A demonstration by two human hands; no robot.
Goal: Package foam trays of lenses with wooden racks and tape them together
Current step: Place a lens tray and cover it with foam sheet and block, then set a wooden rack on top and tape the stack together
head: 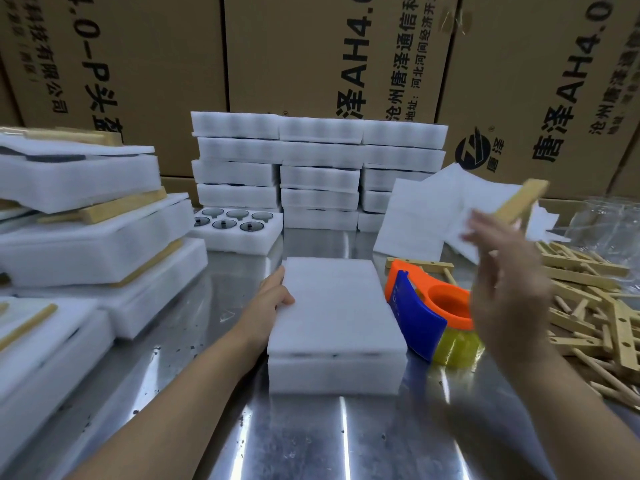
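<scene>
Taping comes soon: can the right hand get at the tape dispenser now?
Probably yes: the tape dispenser lies uncovered just beside the raised right hand, with nothing between. But that hand seems to hold a wooden rack piece, so it isn't free.

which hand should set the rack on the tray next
Right: the right hand holds a rack in the air, right of the tray. The left hand rests on the tray's left edge, likely steadying it.

covered foam tray (334,320) sits at frame centre; tape dispenser (427,317) just right, wooden racks (588,306) far right, stacked trays (318,171) behind.
</scene>
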